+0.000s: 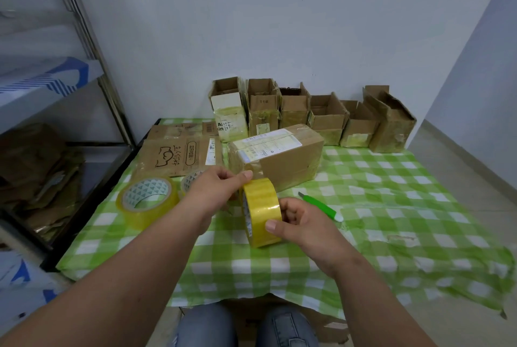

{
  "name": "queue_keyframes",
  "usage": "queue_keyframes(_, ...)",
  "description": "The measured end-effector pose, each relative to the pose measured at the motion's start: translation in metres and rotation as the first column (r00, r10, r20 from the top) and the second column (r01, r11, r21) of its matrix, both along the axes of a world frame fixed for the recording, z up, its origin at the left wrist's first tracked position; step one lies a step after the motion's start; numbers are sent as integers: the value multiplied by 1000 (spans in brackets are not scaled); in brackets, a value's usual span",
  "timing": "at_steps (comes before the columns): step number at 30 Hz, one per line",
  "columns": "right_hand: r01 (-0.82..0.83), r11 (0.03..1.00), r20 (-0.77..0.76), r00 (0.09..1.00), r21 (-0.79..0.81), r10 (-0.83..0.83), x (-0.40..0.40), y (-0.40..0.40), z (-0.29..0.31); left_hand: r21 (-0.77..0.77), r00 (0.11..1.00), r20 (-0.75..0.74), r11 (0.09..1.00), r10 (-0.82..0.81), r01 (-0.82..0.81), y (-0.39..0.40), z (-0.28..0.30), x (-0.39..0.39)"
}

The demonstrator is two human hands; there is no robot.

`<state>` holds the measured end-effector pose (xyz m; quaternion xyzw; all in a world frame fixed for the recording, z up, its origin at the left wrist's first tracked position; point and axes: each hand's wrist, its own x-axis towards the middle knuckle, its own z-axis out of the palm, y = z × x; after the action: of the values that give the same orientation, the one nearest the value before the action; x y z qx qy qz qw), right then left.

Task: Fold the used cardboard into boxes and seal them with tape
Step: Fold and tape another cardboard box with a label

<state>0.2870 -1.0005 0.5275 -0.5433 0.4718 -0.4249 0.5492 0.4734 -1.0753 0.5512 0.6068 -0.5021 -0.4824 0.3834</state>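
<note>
A yellow tape roll (261,211) stands on edge over the green checked tablecloth (391,206). My right hand (302,223) grips the roll from the right, thumb across its outer face. My left hand (215,187) pinches the roll's top edge with thumb and fingertips. Just behind the roll lies a closed cardboard box (279,156) with a white shipping label on top. Flattened cardboard sheets (179,153) lie at the back left of the table.
A second tape roll (147,201) lies flat at the left, a third roll (193,177) partly hidden behind my left hand. A green utility knife (320,205) lies to the right. Several open boxes (327,117) line the wall. A metal shelf (56,128) holds cardboard at left.
</note>
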Motion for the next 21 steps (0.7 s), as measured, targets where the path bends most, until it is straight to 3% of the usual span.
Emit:
queue_keyframes(2,13,1000,-6,1000,7,-13,-6,-1,4,35,994,-108,999,19,-15,2,-2,-2)
queue_keyframes(4,136,991,-73,988,-1,-136,-12,-7,6,59,987,-156,998,40,-31,2,-4,-2)
queue_keyframes(6,285,955,-306,905,-81,-296,-20,-16,3,82,980,-193,996,39,-24,4,-6,-2)
queue_keyframes(8,332,913,-632,661,-236,-404,-28,-27,-3,93,972,-236,996,15,7,9,-5,-4)
queue_keyframes(10,305,918,-832,416,-253,-367,-36,-35,-9,92,966,-258,995,-16,41,14,-5,-6)
queue_keyframes(14,256,956,-966,172,-145,-193,-43,-41,-19,77,963,-271,997,2,19,17,-9,-9)
queue_keyframes(18,249,951,-971,105,-183,-214,-43,-45,-21,74,963,-269,997,15,5,16,-12,-10)
queue_keyframes(21,290,935,-951,169,-201,-257,-41,-46,-15,62,964,-267,998,-3,20,17,-13,-9)
